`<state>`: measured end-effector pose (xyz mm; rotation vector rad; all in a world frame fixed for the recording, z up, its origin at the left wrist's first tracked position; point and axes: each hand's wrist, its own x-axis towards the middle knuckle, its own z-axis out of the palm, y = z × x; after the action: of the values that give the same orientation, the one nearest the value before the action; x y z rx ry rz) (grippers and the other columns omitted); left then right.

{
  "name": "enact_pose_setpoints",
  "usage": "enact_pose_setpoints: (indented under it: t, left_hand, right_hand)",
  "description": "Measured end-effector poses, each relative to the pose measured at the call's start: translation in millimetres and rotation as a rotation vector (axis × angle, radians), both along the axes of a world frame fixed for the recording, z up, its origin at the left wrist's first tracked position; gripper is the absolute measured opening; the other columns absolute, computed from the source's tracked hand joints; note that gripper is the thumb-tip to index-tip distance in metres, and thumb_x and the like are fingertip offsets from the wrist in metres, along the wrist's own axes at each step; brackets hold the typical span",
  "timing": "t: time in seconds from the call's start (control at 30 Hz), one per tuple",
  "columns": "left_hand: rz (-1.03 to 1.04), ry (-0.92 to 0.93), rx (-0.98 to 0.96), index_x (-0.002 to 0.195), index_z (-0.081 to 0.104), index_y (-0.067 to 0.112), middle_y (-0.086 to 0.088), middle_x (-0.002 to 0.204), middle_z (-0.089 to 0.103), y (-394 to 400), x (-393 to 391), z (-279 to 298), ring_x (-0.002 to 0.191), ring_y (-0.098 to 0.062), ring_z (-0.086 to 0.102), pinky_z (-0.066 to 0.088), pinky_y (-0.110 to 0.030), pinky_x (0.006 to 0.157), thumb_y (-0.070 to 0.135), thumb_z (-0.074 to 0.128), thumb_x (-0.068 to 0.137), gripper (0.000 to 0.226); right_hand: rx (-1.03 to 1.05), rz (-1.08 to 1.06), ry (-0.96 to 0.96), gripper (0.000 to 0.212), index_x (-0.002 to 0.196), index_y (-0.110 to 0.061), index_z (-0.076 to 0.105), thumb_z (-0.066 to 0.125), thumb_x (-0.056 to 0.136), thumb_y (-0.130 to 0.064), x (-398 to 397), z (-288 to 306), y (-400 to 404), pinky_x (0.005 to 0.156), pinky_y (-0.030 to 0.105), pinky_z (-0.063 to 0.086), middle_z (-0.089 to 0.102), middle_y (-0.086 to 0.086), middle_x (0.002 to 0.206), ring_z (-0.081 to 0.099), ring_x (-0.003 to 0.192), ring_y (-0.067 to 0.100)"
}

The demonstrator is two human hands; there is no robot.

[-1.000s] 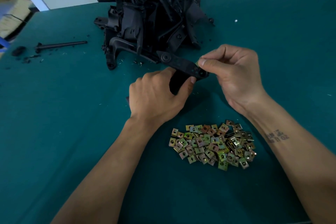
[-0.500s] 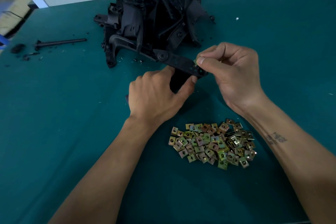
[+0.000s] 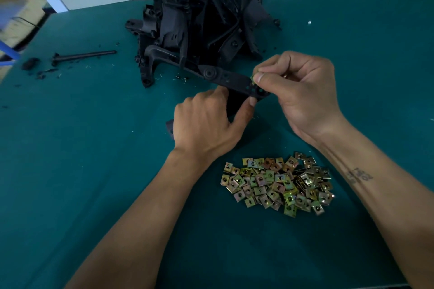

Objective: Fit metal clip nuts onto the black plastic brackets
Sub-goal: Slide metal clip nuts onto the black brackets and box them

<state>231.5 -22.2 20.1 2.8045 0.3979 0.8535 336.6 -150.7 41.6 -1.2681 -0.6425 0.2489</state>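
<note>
- Our left hand (image 3: 206,124) gripped the bracket (image 3: 234,81); our right hand (image 3: 303,91) pinched a clip nut (image 3: 252,78) at its right end.
- We saw its long axis running left-right, nearest our right hand.

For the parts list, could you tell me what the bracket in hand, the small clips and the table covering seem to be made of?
Bracket: matte black, moulded-looking, probably plastic.
Clip pile: thin folded metal with an iridescent yellow-green sheen, likely a plated finish.
Table covering: dull teal without glare, seemingly felt or cloth; the weave cannot be made out.
</note>
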Motion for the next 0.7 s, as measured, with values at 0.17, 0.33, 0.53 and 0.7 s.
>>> enact_pose_setpoints:
  t: [0.17, 0.33, 0.53, 0.7]
  left_hand:
    - [0.019, 0.002, 0.018, 0.075, 0.036, 0.018, -0.010, 0.066, 0.062, -3.1, -0.4, 1.6, 0.054, -0.039, 0.057, 0.028, -0.033, 0.055, 0.063, 0.038, 0.094, 0.049]
    - [0.026, 0.025, 0.026, 0.077, 0.037, 0.018, -0.010, 0.069, 0.064, -3.8, 0.9, 0.8, 0.057, -0.039, 0.058, 0.030, -0.034, 0.056, 0.063, 0.039, 0.096, 0.048]
    - [0.024, 0.000, 0.005, 0.076, 0.035, 0.018, -0.012, 0.067, 0.062, -3.2, 1.3, 1.4, 0.055, -0.040, 0.057, 0.030, -0.034, 0.055, 0.058, 0.045, 0.097, 0.047]
    - [0.003, 0.037, 0.018, 0.079, 0.036, 0.018, -0.012, 0.070, 0.063, -4.9, 1.7, 1.9, 0.058, -0.040, 0.058, 0.029, -0.034, 0.056, 0.062, 0.036, 0.097, 0.047]
  right_hand:
    - [-0.010, -0.015, -0.006, 0.030, 0.063, -0.020, 0.069, 0.073, 0.078, 0.006, -2.9, 2.0, 0.8, 0.071, 0.044, 0.056, 0.070, 0.014, 0.078, 0.065, 0.070, 0.028]
    - [-0.053, -0.014, 0.006, 0.031, 0.061, -0.022, 0.069, 0.073, 0.077, 0.004, -1.7, 3.7, 0.6, 0.073, 0.053, 0.056, 0.069, 0.018, 0.080, 0.064, 0.071, 0.029]
    - [-0.025, -0.041, -0.036, 0.029, 0.064, -0.019, 0.068, 0.073, 0.078, 0.005, -6.3, 1.3, 6.0, 0.066, 0.044, 0.057, 0.069, 0.011, 0.078, 0.065, 0.072, 0.026]
    - [-0.085, -0.073, -0.031, 0.025, 0.065, -0.015, 0.066, 0.073, 0.079, 0.004, -2.6, 1.1, 1.1, 0.069, 0.048, 0.057, 0.070, 0.008, 0.077, 0.065, 0.075, 0.025]
